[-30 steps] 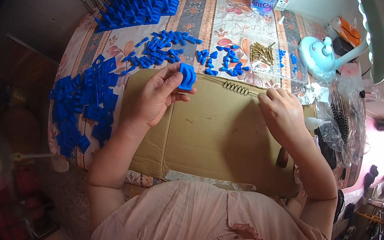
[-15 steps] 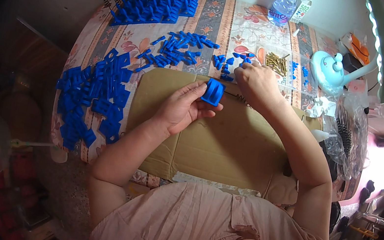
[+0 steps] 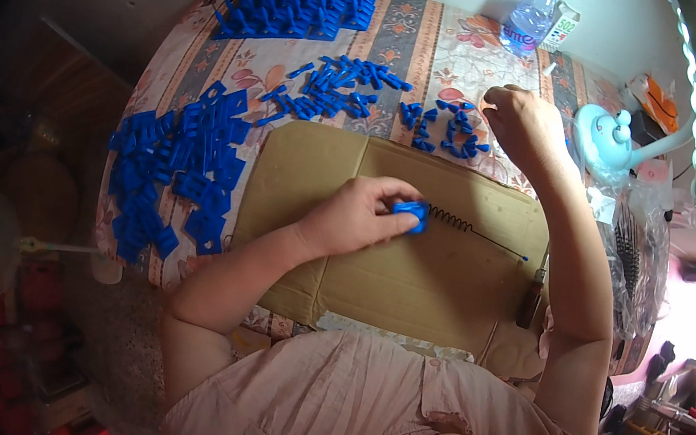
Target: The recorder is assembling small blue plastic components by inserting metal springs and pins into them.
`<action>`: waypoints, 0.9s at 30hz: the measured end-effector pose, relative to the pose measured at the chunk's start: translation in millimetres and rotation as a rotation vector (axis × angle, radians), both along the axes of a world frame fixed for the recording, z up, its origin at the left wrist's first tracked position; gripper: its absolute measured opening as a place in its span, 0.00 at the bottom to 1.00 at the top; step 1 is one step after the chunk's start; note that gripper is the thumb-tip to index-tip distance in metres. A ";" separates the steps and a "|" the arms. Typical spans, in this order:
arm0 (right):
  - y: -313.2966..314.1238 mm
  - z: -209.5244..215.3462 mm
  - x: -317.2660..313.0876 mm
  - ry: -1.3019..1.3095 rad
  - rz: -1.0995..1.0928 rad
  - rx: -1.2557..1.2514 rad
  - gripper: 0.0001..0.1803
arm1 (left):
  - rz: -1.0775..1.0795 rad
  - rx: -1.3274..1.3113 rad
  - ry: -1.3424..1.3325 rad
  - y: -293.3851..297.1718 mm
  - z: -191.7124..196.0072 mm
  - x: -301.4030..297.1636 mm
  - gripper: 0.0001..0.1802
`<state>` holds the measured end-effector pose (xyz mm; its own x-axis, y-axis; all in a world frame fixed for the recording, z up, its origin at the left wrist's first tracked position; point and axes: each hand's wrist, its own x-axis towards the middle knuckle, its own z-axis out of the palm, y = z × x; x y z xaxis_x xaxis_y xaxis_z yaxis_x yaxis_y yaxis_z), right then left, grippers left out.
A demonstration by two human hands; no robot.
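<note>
Clock centred on the one cardboard sheet (image 3: 434, 302). Two hands in view: left hand (image 3: 357, 219) just off centre toward 10, thumb and fingers pinching one blue plastic block (image 3: 408, 216); right hand (image 3: 520, 122) raised at 1, fingers curled, cannot tell if anything is in them. One black coil spring (image 3: 451, 218) over the cardboard, inner end meeting the block, can't tell if seated in it; its straight wire runs toward between 3 and 4, one blue bead (image 3: 525, 258) at the tip. One dark-handled tool (image 3: 530, 303) between 3 and 4. At 9, one heap of blue plastic brackets (image 3: 170, 173), overlapping, uncountable. At 11, many blue pegs (image 3: 331, 89), and farther out a block of blue stands (image 3: 297, 16) carrying upright springs, too dense to count. At 12, two loose clusters of small blue plugs (image 3: 460, 131). Around 1, one water bottle (image 3: 531, 18), one white carton (image 3: 560, 26) just beside it. At 2, one light-blue desk lamp (image 3: 607, 141).
</note>
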<state>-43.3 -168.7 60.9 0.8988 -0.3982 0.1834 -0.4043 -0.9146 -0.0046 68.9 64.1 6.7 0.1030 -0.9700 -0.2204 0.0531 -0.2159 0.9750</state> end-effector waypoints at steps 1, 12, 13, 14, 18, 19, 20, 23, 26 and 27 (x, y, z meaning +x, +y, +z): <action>3.9 -1.1 4.1 -0.002 0.013 0.003 0.06 | -0.024 -0.079 -0.138 1.9 -5.6 -2.3 0.16; 74.9 9.1 -17.6 -0.025 0.353 0.225 0.10 | 0.178 -0.235 -1.028 0.3 21.7 46.4 0.08; 81.7 8.3 -28.7 0.012 0.378 0.212 0.11 | 0.216 -0.173 -1.108 -4.1 24.3 55.8 0.07; 89.5 8.8 -39.9 0.096 0.345 0.225 0.12 | 0.217 -0.168 -1.110 -8.8 25.1 64.7 0.07; 98.1 -2.5 -69.6 0.249 0.250 0.181 0.15 | 0.187 -0.296 -1.405 -35.0 13.4 97.1 0.07; 98.1 -5.7 -72.1 0.321 0.208 0.188 0.15 | 0.112 -0.314 -1.502 -39.2 11.3 101.4 0.07; 96.6 -10.7 -75.4 0.322 0.192 0.188 0.15 | 0.049 -0.321 -1.529 -46.6 10.3 102.7 0.08; 93.9 -23.5 -83.5 0.280 0.180 0.232 0.14 | -0.017 -0.289 -1.606 -51.9 11.4 105.5 0.07; 90.8 -23.0 -85.1 0.225 0.129 0.220 0.09 | -0.027 -0.309 -1.604 -55.7 8.7 109.3 0.08; 89.2 -15.8 -84.2 0.210 0.081 0.184 0.06 | -0.012 -0.308 -1.578 -54.9 9.0 109.0 0.08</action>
<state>-127.5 -79.6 45.2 0.9396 -0.3330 -0.0789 -0.3397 -0.9354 -0.0976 177.8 9.2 15.7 0.0194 -0.9576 0.2874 -0.9985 -0.0036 0.0554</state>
